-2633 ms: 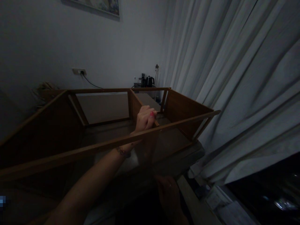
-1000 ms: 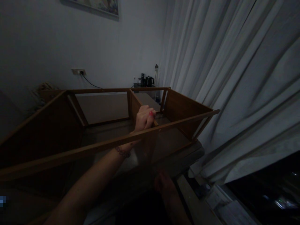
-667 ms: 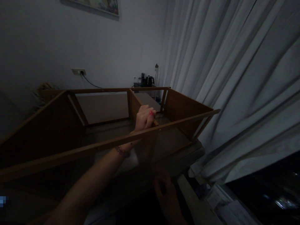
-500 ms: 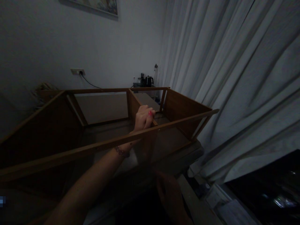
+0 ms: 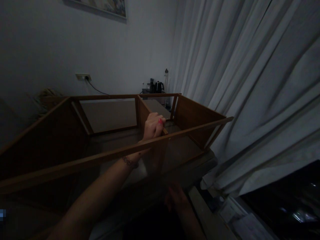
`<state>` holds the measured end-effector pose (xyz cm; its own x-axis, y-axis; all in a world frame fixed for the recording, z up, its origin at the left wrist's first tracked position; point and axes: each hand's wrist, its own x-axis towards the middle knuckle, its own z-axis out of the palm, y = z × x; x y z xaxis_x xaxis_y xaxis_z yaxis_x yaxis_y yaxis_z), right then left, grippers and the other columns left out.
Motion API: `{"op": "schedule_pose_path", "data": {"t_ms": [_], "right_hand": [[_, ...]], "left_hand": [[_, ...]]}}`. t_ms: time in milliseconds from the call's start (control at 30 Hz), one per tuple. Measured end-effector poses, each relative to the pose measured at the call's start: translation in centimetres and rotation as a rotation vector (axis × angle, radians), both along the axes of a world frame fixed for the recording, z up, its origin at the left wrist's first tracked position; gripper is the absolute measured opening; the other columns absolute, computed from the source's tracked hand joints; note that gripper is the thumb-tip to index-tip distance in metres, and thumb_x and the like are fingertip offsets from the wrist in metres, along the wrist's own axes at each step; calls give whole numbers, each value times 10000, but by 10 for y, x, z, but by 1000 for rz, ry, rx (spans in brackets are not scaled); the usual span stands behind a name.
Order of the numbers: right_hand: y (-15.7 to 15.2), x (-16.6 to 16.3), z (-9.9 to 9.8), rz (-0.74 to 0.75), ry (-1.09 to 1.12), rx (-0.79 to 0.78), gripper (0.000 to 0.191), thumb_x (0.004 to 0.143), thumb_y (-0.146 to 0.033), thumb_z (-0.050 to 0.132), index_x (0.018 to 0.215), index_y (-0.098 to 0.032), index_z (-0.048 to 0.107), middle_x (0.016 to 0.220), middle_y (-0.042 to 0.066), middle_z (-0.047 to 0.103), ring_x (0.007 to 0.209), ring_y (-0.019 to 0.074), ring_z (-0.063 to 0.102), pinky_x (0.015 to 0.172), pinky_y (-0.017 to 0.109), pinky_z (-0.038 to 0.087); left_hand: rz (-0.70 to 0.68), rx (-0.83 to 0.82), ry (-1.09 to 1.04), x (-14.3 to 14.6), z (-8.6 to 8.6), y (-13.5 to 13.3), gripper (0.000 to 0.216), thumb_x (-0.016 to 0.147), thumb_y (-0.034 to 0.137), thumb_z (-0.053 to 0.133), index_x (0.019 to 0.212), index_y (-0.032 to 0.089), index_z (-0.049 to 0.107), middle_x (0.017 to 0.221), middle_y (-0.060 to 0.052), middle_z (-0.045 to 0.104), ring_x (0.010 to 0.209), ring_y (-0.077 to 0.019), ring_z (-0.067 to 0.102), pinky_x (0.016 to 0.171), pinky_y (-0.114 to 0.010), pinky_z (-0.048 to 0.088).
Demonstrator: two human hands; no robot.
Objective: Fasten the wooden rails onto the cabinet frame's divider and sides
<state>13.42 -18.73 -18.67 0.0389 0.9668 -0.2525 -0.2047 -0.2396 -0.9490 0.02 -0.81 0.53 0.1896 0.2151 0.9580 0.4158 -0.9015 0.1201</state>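
A large brown wooden furniture frame [image 5: 100, 159] with open sides stretches before me. Reaching in beneath its front rail, my left hand [image 5: 153, 126] is closed over the top edge of the wooden divider panel [image 5: 143, 107], close to where that panel meets the rail. The thumb, with a pink-red nail, lies on top. Below the frame's front side, in deep shadow, is my right hand [image 5: 177, 199]. Its fingers are too dark and blurred to make out, and no object shows in it.
Pale curtains [image 5: 225, 66] hang down along the frame's right side. Behind the frame, a black kettle [image 5: 158, 87] stands near the corner. A cord runs from a wall socket [image 5: 83, 77]. A white box-like thing [image 5: 232, 208] and a dark glossy surface [image 5: 287, 196] lie at lower right.
My right hand has shifted slightly up and changed its posture in the shadow. My left hand keeps its hold on the divider panel, and the frame stays in place.
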Motion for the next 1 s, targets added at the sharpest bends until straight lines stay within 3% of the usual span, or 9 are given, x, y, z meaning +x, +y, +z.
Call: {"op": "schedule_pose_path", "data": {"t_ms": [133, 233, 400, 533, 800, 900, 1000], "right_hand": [[0, -3, 3, -98, -27, -3, 558, 713, -685, 638, 930, -172, 601, 564, 3, 637, 426, 96, 469, 440, 223, 332], [-1, -1, 10, -155, -36, 27, 560, 697, -639, 680, 986, -169, 586, 504, -28, 595, 415, 95, 440, 444, 220, 310], [-3, 1, 23, -115, -75, 19, 546, 617, -579, 751, 966, -186, 598, 482, -54, 558, 465, 123, 498, 492, 233, 363], [-6, -3, 31, -83, -138, 7, 438, 680, -595, 689, 863, -200, 638, 557, -20, 604, 540, 136, 536, 541, 241, 402], [-11, -4, 35, -53, -219, 61, 544, 720, -719, 588, 844, -196, 678, 638, 7, 625, 616, 155, 559, 603, 258, 441], [-11, -5, 34, -11, -273, 43, 559, 693, -747, 599, 705, -192, 658, 568, -2, 588, 575, 144, 542, 573, 246, 428], [-8, -9, 27, 44, -228, -12, 661, 671, -821, 529, 700, -173, 658, 502, 0, 575, 477, 125, 514, 490, 232, 385]], "left_hand": [[-13, 9, -1, 0, -1, 1, 446, 1016, 336, 168, 612, 210, 306, 574, 8, 346, 608, -157, 370, 672, -315, 337], [-26, 31, -9, 0, -1, 2, 445, 1018, 329, 178, 611, 209, 310, 573, 10, 344, 608, -155, 362, 664, -315, 329], [-13, 25, 4, 0, -1, 3, 457, 1017, 338, 167, 601, 208, 306, 564, 11, 356, 601, -153, 371, 668, -323, 335], [-12, 37, -6, 0, -1, 4, 453, 1017, 332, 172, 602, 210, 305, 563, 10, 358, 602, -156, 373, 655, -324, 324], [5, 1, 17, 0, -2, 4, 476, 1017, 365, 140, 602, 209, 316, 567, 5, 370, 608, -158, 385, 672, -326, 337], [0, 15, 11, 0, -1, 3, 468, 1019, 354, 148, 609, 208, 321, 570, 2, 379, 620, -156, 385, 672, -320, 347], [8, 20, 18, 0, -1, 2, 463, 1020, 341, 151, 610, 208, 320, 572, 3, 372, 620, -155, 380, 678, -319, 353]]}}
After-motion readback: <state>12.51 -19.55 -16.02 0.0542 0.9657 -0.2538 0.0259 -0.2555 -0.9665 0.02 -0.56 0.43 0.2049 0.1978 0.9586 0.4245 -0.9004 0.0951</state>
